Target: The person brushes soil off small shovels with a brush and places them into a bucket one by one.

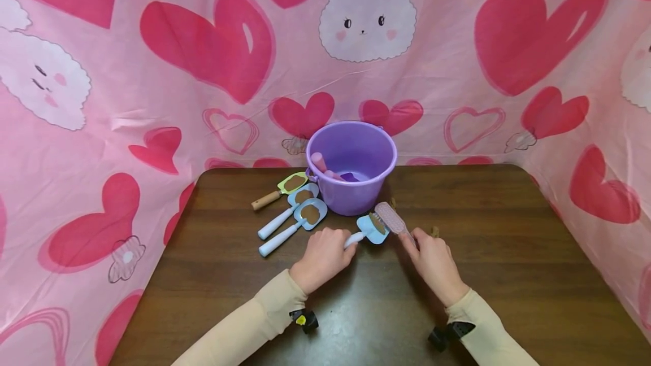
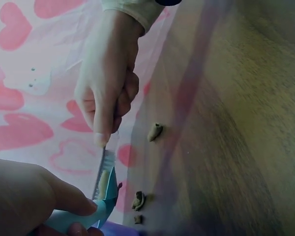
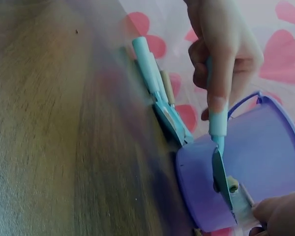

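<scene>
My left hand [image 1: 324,256] grips the handle of a small light-blue shovel [image 1: 377,236] by the bucket's front. In my right hand [image 1: 436,264] is a pale pink brush [image 1: 390,219], its bristles turned down toward the shovel's blade. Brush and blade meet or nearly meet, with brownish material between them. From the right wrist view, a tan curled piece [image 3: 232,184] sits between the blade and the brush. A purple bucket [image 1: 351,196] stands just behind both tools, with pink-handled items [image 1: 319,161] inside.
Two more light-blue shovels [image 1: 278,240] and a green one with a wooden handle [image 1: 265,201] lie left of the bucket, brown patches on their blades. Loose brown curled pieces [image 2: 155,132] lie on the wooden table [image 1: 508,275]. Pink heart-print cloth [image 1: 305,72] hangs behind.
</scene>
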A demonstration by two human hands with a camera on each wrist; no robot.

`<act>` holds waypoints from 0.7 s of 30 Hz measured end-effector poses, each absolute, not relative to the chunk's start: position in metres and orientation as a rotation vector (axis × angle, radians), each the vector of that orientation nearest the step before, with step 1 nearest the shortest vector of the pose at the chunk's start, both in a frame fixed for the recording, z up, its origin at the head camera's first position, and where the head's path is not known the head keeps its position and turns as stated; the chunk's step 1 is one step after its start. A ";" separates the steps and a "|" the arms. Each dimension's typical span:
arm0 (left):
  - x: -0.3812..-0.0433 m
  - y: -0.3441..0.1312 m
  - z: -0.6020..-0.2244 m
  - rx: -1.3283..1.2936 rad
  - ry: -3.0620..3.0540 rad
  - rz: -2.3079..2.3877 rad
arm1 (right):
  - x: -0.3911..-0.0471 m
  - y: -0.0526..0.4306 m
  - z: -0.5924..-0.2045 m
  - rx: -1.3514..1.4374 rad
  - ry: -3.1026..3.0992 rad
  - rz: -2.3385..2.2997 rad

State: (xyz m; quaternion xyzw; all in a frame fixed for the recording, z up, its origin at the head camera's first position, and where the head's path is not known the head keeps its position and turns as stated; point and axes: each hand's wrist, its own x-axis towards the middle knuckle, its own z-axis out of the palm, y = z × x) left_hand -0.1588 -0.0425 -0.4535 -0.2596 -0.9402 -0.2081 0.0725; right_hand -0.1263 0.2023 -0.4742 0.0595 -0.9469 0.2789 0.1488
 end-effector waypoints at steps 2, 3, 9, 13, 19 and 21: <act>-0.159 -0.043 -0.454 -0.783 -2.822 -0.626 | -0.128 0.203 -0.473 0.166 -2.709 0.803; -0.159 -0.043 -0.455 -0.782 -2.818 -0.620 | -0.128 0.203 -0.472 0.166 -2.702 0.808; -0.161 -0.043 -0.459 -0.770 -2.789 -0.602 | -0.128 0.195 -0.471 0.272 -2.725 0.835; -0.161 -0.044 -0.458 -0.781 -2.797 -0.624 | -0.129 0.195 -0.473 0.282 -2.771 0.848; -0.160 -0.046 -0.459 -0.788 -2.804 -0.637 | -0.132 0.202 -0.473 0.227 -2.738 0.847; -0.160 -0.047 -0.459 -0.790 -2.802 -0.636 | -0.133 0.205 -0.473 0.205 -2.716 0.826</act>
